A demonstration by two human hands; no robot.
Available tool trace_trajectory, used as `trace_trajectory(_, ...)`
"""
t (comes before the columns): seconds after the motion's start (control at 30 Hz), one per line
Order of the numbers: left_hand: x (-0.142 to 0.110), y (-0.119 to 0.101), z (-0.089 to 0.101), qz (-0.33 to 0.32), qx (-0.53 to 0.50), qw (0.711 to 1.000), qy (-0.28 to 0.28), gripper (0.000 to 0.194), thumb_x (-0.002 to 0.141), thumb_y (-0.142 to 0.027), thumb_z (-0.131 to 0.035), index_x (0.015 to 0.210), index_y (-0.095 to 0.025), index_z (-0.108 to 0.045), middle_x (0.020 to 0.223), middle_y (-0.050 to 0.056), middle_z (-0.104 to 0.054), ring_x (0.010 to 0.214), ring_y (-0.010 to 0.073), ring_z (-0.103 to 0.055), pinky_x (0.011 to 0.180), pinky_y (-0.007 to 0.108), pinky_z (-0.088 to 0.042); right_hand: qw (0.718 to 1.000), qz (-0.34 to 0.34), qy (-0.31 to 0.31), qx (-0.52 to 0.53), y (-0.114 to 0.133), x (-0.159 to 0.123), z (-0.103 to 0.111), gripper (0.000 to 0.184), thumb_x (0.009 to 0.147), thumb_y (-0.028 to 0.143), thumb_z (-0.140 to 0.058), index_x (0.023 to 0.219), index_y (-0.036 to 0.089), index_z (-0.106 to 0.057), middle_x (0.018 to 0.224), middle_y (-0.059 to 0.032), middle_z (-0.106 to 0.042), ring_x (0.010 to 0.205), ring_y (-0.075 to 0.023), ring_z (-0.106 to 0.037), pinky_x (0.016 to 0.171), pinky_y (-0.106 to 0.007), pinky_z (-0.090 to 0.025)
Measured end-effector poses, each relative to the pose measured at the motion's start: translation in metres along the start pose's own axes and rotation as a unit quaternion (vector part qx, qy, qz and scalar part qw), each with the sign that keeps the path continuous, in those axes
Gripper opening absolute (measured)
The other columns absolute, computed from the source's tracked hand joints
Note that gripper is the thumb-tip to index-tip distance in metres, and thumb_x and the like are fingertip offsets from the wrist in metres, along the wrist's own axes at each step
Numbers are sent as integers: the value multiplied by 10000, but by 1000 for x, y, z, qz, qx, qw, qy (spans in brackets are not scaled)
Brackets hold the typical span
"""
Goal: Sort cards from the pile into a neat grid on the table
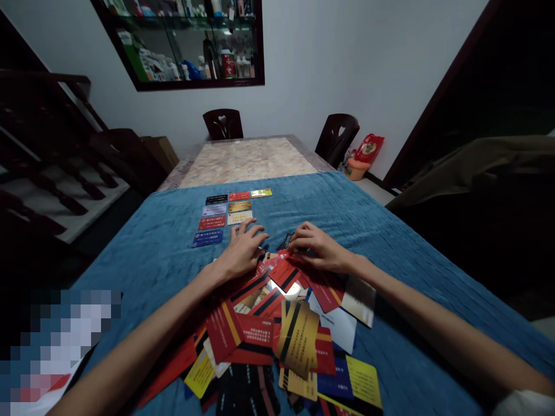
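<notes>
A loose heap of plastic cards [277, 329], red, gold, black, blue and yellow, lies on a blue cloth [368, 231] in front of me. My left hand [243, 251] rests palm down at the far edge of the heap with its fingers spread. My right hand [314, 245] is beside it, fingers bent and pinching a dark card [287, 240] at the top of the heap. Beyond the hands, several cards [223, 214] lie face up in neat rows on the cloth.
The cloth covers the near part of a long table with a patterned top [247, 159]. Two dark chairs [223, 123] stand at the far end. A glass wall cabinet [191, 40] holds bottles. A red bag [368, 147] sits on the floor at right.
</notes>
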State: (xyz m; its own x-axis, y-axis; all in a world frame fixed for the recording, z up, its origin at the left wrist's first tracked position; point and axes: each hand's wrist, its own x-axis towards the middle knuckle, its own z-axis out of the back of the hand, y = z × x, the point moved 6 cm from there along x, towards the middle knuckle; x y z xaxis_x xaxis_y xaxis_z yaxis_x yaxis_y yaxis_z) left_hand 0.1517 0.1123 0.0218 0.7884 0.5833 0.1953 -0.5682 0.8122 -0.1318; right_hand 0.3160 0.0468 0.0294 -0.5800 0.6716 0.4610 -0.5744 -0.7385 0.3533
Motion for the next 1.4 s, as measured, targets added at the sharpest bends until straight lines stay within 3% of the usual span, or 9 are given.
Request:
trace_trajectory(0.2,-17,-19,4,-11,-17,1000,-6,355,873,-175,-535,1202,-255,-639,1339,106,-572,1385,343,-306,1082,592,-288,995,67,70,38,60,-4,-5,242,892,389,-623,1014,188,-681,974,-86,-641,989,-221,-479,900,-419,-421)
trace_trajectory(0.33,-24,-22,10,-7,-14,1000,-4,370,871,-192,-538,1219,-270,-637,1358,111,-564,1383,344,-305,1077,602,-290,982,135,128,32,102,-15,-18,468,793,516,-695,1128,191,-658,1095,-100,-625,1016,-234,-488,885,-412,-425)
trace_trajectory(0.5,-29,-24,15,-9,-11,1000,-7,346,893,-228,-521,1216,-272,-636,1362,98,-567,1379,339,-302,1079,590,-284,966,210,152,-13,125,-42,-35,630,783,629,-638,1229,184,-618,1216,-126,-599,1104,-279,-492,911,-454,-416)
trace_trajectory(0.7,-29,-27,11,-16,-25,1000,8,324,907,-250,-524,1214,-264,-628,1361,93,-571,1380,334,-300,1088,592,-265,965,222,125,-65,114,-61,-43,633,842,652,-540,1275,194,-600,1270,-140,-584,1158,-299,-478,982,-490,-378)
trace_trajectory(0.97,-26,-45,3,-54,-64,995,52,276,928,-289,-523,1177,-280,-640,1301,87,-606,1381,335,-316,1074,600,-302,978,171,114,-43,89,-53,-29,563,903,583,-484,1273,177,-602,1218,-144,-583,1173,-293,-446,1001,-486,-382)
trace_trajectory(1.2,-23,-51,-4,-64,-72,993,71,243,925,-263,-535,1140,-237,-645,1261,104,-612,1352,350,-336,1035,615,-334,984,130,105,-61,55,-55,-19,544,947,507,-437,1361,164,-524,1296,-172,-540,1231,-315,-406,1015,-539,-348)
trace_trajectory(1.4,-24,-52,-4,-69,-78,993,49,224,914,-236,-545,1113,-229,-649,1240,107,-610,1329,341,-363,1027,596,-346,991,75,110,-27,35,-48,-17,503,940,471,-463,1350,186,-529,1313,-154,-518,1166,-286,-447,1013,-518,-348)
